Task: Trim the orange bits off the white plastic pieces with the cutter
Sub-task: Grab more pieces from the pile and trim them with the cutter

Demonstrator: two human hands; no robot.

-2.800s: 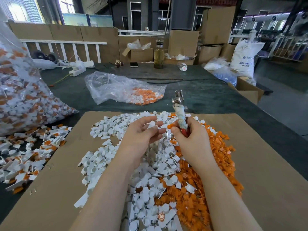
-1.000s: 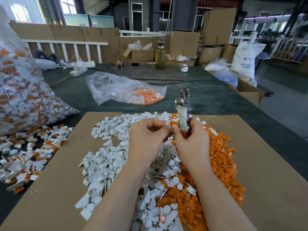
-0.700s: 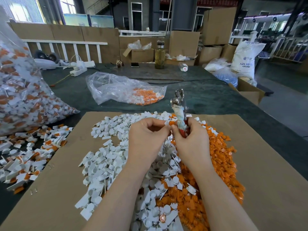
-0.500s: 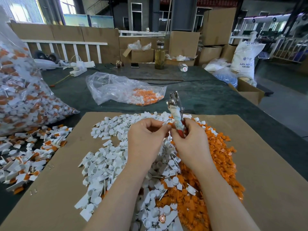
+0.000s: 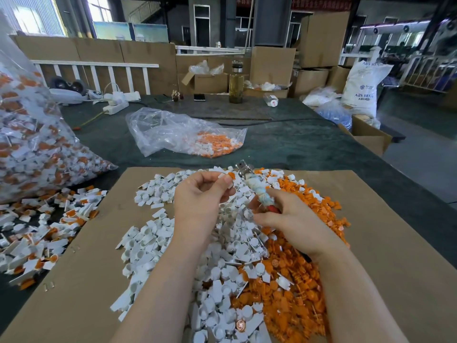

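My left hand point(image 5: 201, 196) pinches a small white plastic piece with an orange bit point(image 5: 228, 176) between thumb and fingers, held above the heap. My right hand point(image 5: 293, 222) grips the cutter point(image 5: 257, 188) low over the pile; its cloth-wrapped handle and metal jaws lean up and to the left, close beside the pinched piece. Under both hands lies a heap of white pieces point(image 5: 158, 233) on the left and orange bits point(image 5: 294, 288) on the right, spread over a cardboard sheet point(image 5: 81, 263).
A big clear bag of untrimmed pieces point(image 5: 32, 144) bulges at the left, with loose white-and-orange pieces point(image 5: 42, 231) spilled below it. A smaller clear bag point(image 5: 183, 134) lies beyond the cardboard on the dark green table point(image 5: 296, 144). Boxes, a bottle point(image 5: 236, 81) and a white sack point(image 5: 363, 87) stand far back.
My right hand has dropped lower onto the pile and tilted the cutter to the left. My left hand has drawn apart from it, lifting the pinched piece.
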